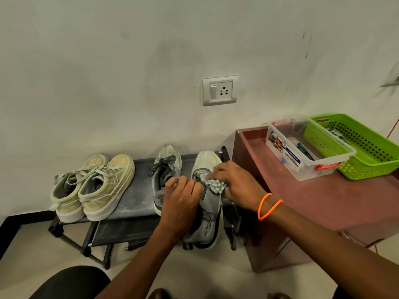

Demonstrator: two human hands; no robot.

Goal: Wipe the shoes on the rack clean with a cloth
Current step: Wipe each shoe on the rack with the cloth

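The wiping step is being carried out at the centre of the frame. A grey running shoe (208, 209), its toe resting on the top shelf of the black shoe rack (138, 197) and its heel tilted out over the front edge, is being steadied by the left hand (182, 199), whose fingers are curled round its collar. A grey patterned cloth (212, 184) is being pinched in the bunched fingers of the right hand (236, 183) and pressed to the tongue. Its mate (165, 169), just to the left, and a beige pair of sneakers (95, 186) at left of the frame are lying dusty, so most of the task is judged undone. Next, strokes toward the whitish toe are being called for, with the heel kept braced. A side logo is showing on the shoe but cannot be read; "MULTI BOX" is being displayed on the clear storage box (302, 156) beside a green basket (367, 152) on the maroon tabletop (323, 201).
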